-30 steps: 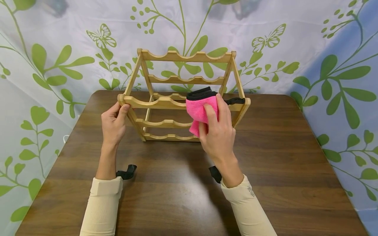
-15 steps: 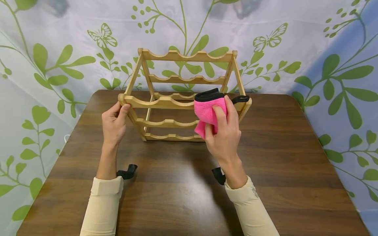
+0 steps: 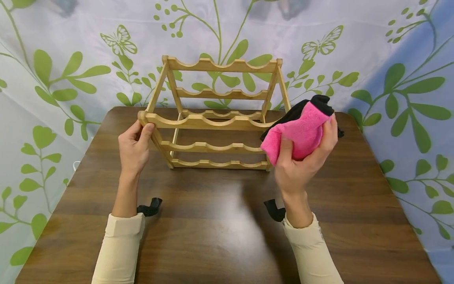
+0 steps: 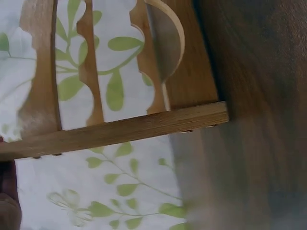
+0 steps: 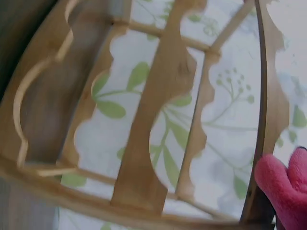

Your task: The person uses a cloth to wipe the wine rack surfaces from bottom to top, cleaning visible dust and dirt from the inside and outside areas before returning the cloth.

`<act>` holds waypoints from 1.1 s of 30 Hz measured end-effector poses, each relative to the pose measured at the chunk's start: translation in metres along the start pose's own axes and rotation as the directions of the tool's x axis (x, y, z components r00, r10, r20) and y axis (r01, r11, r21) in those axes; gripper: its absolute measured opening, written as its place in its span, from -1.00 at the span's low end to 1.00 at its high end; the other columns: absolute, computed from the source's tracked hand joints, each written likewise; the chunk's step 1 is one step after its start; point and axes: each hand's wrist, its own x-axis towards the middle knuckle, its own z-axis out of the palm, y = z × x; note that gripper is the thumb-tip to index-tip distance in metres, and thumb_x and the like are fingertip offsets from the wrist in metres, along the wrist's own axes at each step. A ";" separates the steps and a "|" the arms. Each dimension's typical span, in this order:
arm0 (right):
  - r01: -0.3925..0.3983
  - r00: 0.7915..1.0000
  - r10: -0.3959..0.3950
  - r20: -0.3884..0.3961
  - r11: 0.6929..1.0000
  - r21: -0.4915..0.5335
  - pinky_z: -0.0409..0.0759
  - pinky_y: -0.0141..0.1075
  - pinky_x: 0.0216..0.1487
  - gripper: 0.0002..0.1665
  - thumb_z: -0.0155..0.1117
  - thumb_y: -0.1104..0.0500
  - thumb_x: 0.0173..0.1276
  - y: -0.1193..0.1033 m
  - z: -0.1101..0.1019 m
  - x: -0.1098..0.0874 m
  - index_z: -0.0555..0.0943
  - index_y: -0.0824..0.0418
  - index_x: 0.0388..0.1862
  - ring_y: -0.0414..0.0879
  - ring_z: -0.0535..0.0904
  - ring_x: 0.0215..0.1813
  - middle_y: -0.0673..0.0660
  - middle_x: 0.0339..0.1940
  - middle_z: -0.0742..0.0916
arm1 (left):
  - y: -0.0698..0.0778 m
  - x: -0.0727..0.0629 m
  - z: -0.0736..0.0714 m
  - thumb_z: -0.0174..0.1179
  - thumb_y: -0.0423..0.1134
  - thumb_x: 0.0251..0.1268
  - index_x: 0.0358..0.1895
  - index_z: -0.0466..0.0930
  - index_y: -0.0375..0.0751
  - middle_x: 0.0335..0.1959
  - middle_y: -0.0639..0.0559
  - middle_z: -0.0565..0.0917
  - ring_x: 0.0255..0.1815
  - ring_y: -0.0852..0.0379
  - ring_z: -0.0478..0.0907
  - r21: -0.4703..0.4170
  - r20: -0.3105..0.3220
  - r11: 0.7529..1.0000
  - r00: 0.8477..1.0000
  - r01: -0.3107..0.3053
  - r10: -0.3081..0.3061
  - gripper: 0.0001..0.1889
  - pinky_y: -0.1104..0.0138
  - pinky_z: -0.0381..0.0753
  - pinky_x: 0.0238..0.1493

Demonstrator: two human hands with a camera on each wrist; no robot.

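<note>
A wooden bottle rack with scalloped rails stands upright on the table. At its top front left corner, my left hand grips the post end between thumb and fingers; only a sliver of that hand shows in the left wrist view. In my right hand is a bunched pink cloth with black edging, held at the rack's front right corner, which it hides. The right wrist view catches a bit of the pink cloth beside the top rail. Whether the cloth touches the wood there, I cannot tell.
The brown wooden table extends around the rack. Behind it hangs a pale curtain printed with green leaves and butterflies. Black strap pieces stick out beside both wrists.
My right hand has moved right along the top front rail to the corner and turned, with the cloth bunched differently. My left hand keeps its grip on the rack's left corner.
</note>
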 end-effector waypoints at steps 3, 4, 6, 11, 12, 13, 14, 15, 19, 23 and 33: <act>-0.062 0.995 0.066 0.081 0.997 -0.051 0.43 -0.02 0.22 -0.25 0.37 0.26 0.17 0.009 -0.005 0.008 0.26 0.57 0.22 0.11 0.33 0.32 0.23 0.30 0.45 | 0.004 -0.004 -0.001 0.19 -0.33 0.42 0.12 0.63 -0.39 -0.14 -0.18 0.71 -0.27 0.26 0.61 0.144 -0.047 0.989 0.999 0.017 -0.010 -0.70 0.50 0.55 -0.20; -0.071 0.990 0.080 0.116 0.994 -0.078 0.42 -0.04 0.24 -0.24 0.36 0.24 0.18 0.012 -0.007 0.008 0.27 0.55 0.25 0.08 0.33 0.33 0.21 0.31 0.45 | 0.007 -0.006 0.000 0.20 -0.33 0.41 0.18 0.60 -0.37 -0.03 -0.20 0.69 -0.12 0.24 0.63 0.197 -0.074 0.980 0.997 0.006 0.009 -0.66 0.47 0.55 -0.08; -0.088 0.978 0.112 0.176 0.986 -0.139 0.42 -0.08 0.25 -0.24 0.35 0.21 0.21 0.019 -0.010 0.006 0.29 0.49 0.30 0.02 0.33 0.35 0.19 0.35 0.44 | 0.015 -0.010 0.005 0.23 -0.36 0.38 0.25 0.53 -0.39 0.15 -0.20 0.61 0.15 0.16 0.55 0.277 -0.129 0.960 0.988 -0.049 0.087 -0.60 0.35 0.46 0.18; -0.097 0.948 0.172 0.269 0.958 -0.271 0.41 -0.07 0.27 -0.17 0.30 0.11 0.24 0.026 -0.019 0.001 0.27 0.37 0.43 -0.05 0.23 0.45 0.21 0.48 0.31 | 0.049 -0.017 0.031 0.25 -0.48 0.24 0.14 0.56 -0.54 0.20 -0.30 0.56 0.32 -0.12 0.43 0.316 -0.196 0.902 0.910 -0.293 0.365 -0.60 0.11 0.28 0.36; -0.093 0.943 0.179 0.281 0.952 -0.292 0.40 -0.07 0.28 -0.16 0.29 0.08 0.25 0.027 -0.020 0.001 0.26 0.35 0.45 -0.06 0.20 0.47 0.22 0.50 0.28 | 0.056 -0.018 0.038 0.25 -0.47 0.23 0.11 0.57 -0.55 0.17 -0.30 0.59 0.29 -0.15 0.45 0.307 -0.189 0.890 0.895 -0.338 0.405 -0.63 0.08 0.29 0.35; -0.092 0.939 0.183 0.290 0.949 -0.302 0.38 -0.06 0.30 -0.14 0.29 0.06 0.25 0.027 -0.021 0.002 0.25 0.34 0.47 -0.06 0.16 0.49 0.23 0.52 0.26 | 0.063 -0.020 0.045 0.25 -0.46 0.22 0.07 0.59 -0.55 0.14 -0.30 0.61 0.27 -0.17 0.47 0.301 -0.175 0.876 0.881 -0.377 0.439 -0.65 0.07 0.31 0.34; -0.093 0.936 0.190 0.296 0.946 -0.310 0.37 -0.06 0.31 -0.12 0.29 0.04 0.25 0.027 -0.022 0.002 0.23 0.34 0.48 -0.06 0.13 0.51 0.23 0.53 0.24 | 0.069 -0.021 0.052 0.24 -0.46 0.22 0.05 0.61 -0.55 0.11 -0.30 0.62 0.25 -0.19 0.49 0.294 -0.150 0.862 0.871 -0.413 0.468 -0.67 0.07 0.32 0.34; -0.094 0.933 0.194 0.302 0.944 -0.317 0.36 -0.06 0.32 -0.10 0.29 0.03 0.25 0.027 -0.023 0.003 0.22 0.34 0.49 -0.07 0.12 0.52 0.23 0.54 0.22 | 0.074 -0.022 0.060 0.24 -0.45 0.23 0.03 0.61 -0.55 0.09 -0.31 0.63 0.23 -0.21 0.50 0.288 -0.114 0.847 0.862 -0.446 0.493 -0.68 0.06 0.33 0.33; -0.091 0.923 0.211 0.320 0.932 -0.351 0.35 -0.05 0.33 -0.04 0.32 -0.02 0.25 0.025 -0.024 0.003 0.19 0.33 0.51 -0.06 0.06 0.54 0.25 0.55 0.19 | 0.087 -0.027 0.089 0.21 -0.41 0.31 0.05 0.60 -0.53 0.08 -0.33 0.63 0.21 -0.23 0.51 0.264 0.104 0.796 0.837 -0.545 0.538 -0.69 0.11 0.35 0.32; -0.102 0.914 0.238 0.329 0.918 -0.382 0.37 -0.02 0.30 -0.04 0.34 -0.02 0.24 0.023 -0.024 0.003 0.21 0.29 0.52 -0.08 0.09 0.53 0.26 0.55 0.20 | 0.097 -0.033 0.113 0.24 -0.32 0.36 0.22 0.47 -0.54 0.20 -0.36 0.54 0.25 -0.23 0.45 0.264 0.329 0.767 0.802 -0.585 0.498 -0.55 0.17 0.27 0.37; -0.149 0.912 0.268 0.311 0.922 -0.358 0.49 -0.03 0.18 -0.08 0.40 0.03 0.22 0.023 -0.021 0.002 0.26 0.27 0.49 -0.06 0.32 0.35 0.16 0.48 0.32 | 0.098 -0.032 0.154 0.08 -0.16 0.51 0.28 0.33 -0.61 0.19 -0.42 0.48 0.26 -0.25 0.39 0.421 0.498 0.735 0.813 -0.532 0.304 -0.46 0.08 0.22 0.38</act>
